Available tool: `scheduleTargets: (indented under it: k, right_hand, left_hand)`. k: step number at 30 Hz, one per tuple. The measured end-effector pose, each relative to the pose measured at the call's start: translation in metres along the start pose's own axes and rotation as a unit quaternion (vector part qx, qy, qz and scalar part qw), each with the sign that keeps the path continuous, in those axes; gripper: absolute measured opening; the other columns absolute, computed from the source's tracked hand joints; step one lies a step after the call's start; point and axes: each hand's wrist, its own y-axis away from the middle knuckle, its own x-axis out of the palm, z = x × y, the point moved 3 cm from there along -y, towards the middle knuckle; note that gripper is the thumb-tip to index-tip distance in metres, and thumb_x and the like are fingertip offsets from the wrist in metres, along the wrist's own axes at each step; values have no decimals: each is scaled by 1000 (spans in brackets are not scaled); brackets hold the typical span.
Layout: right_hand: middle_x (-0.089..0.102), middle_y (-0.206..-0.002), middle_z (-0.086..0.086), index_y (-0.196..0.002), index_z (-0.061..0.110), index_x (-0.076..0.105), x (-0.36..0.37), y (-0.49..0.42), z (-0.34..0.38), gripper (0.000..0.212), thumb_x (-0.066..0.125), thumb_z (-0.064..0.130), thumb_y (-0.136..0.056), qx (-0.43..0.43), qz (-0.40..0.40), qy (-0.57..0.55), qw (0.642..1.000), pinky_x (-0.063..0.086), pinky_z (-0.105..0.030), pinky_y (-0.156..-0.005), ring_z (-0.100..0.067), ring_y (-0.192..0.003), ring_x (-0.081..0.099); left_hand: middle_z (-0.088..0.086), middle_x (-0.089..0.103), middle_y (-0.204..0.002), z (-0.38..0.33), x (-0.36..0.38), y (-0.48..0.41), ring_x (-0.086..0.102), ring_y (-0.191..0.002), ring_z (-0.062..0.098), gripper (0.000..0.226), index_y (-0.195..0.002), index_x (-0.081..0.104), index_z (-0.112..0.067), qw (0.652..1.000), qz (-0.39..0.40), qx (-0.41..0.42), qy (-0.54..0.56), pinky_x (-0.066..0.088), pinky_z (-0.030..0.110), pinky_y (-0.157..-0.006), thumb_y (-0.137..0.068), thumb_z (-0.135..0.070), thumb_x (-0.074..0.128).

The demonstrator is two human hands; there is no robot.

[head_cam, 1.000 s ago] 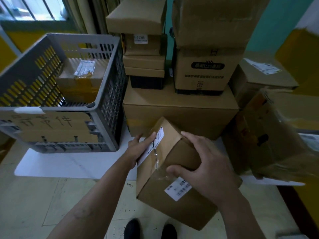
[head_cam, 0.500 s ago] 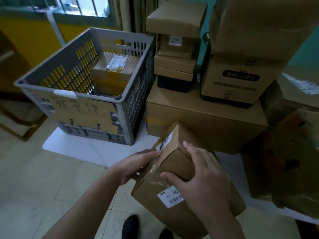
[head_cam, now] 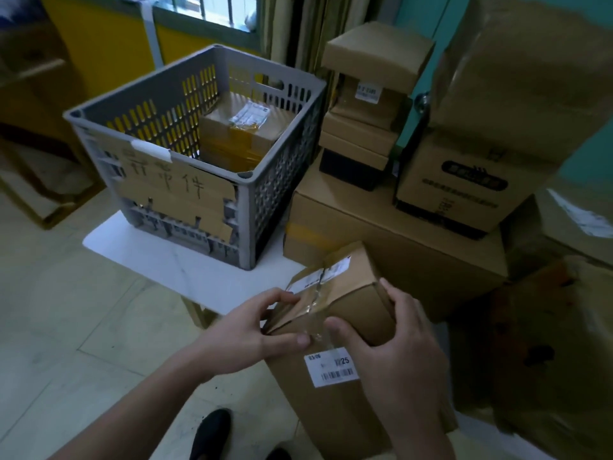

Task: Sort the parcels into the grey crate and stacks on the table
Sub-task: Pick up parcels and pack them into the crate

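Observation:
I hold a brown cardboard parcel (head_cam: 345, 410) with white barcode labels in front of me, tilted, over the white table's (head_cam: 185, 263) near edge. My left hand (head_cam: 255, 330) grips its left upper edge, thumb on the taped seam. My right hand (head_cam: 398, 356) clasps its top right. The grey crate (head_cam: 252, 200) stands on the table at left, with a handwritten cardboard sign on its front. One taped parcel (head_cam: 238, 131) with a label lies inside it. Stacks of boxes (head_cam: 391, 234) stand to the right of the crate.
A small stack of boxes (head_cam: 368, 104) and a printed carton (head_cam: 464, 180) rest on the large box. Crumpled wrapped parcels (head_cam: 557, 353) crowd the right. Tiled floor (head_cam: 66, 343) lies at left, my shoes (head_cam: 212, 433) below. A window and yellow wall are behind the crate.
My view has swung left and the crate now sits nearer centre. My left hand has shifted from the parcel's side onto its taped top edge. The parcel stays in both hands.

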Motion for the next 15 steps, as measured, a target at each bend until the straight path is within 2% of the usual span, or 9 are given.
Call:
scheduleTargets:
  k: [3, 5, 8, 12, 15]
  right_hand:
    - [56, -126, 10, -138, 28, 48, -7, -1, -4, 97, 52, 83, -59, -3, -1, -19, 1000, 50, -32, -85, -9, -113, 53]
    - [55, -127, 10, -139, 28, 47, -9, 0, -6, 96, 52, 82, -60, -2, 7, -24, 1000, 51, -32, -87, -8, -113, 52]
    - [57, -126, 10, -138, 26, 49, -17, 1, -8, 93, 53, 80, -62, -1, -10, -45, 999, 48, -27, -85, -4, -108, 50]
    - [59, -109, 14, -125, 23, 58, -31, 6, -5, 79, 53, 76, -66, 12, -79, -70, 994, 45, -27, -76, -4, -96, 52]
    - [58, -100, 17, -116, 25, 61, -38, 11, 0, 71, 55, 75, -67, 21, -111, -87, 990, 46, -27, -73, -6, -90, 56]
  left_hand:
    - [-39, 44, -125, -1, 6, 2, 56, -114, -2, 72, -117, 56, -56, 1000, -21, 16, -17, 57, 27, -88, -51, -81, 71]
    - [-41, 40, -126, -1, 13, 7, 54, -115, -1, 74, -117, 58, -53, 998, -50, 32, -10, 56, 27, -88, -50, -82, 70]
    - [-36, 49, -124, -5, 27, 16, 57, -112, 0, 64, -109, 62, -52, 988, -137, 62, 41, 57, 29, -86, -51, -78, 72]
    - [-24, 57, -122, -23, 32, 26, 63, -108, 7, 55, -104, 64, -44, 947, -279, 112, 109, 59, 33, -80, -58, -69, 81]
    - [-10, 65, -111, -41, 25, 28, 68, -95, 9, 55, -111, 63, -35, 934, -311, 141, 108, 59, 27, -70, -64, -58, 79]
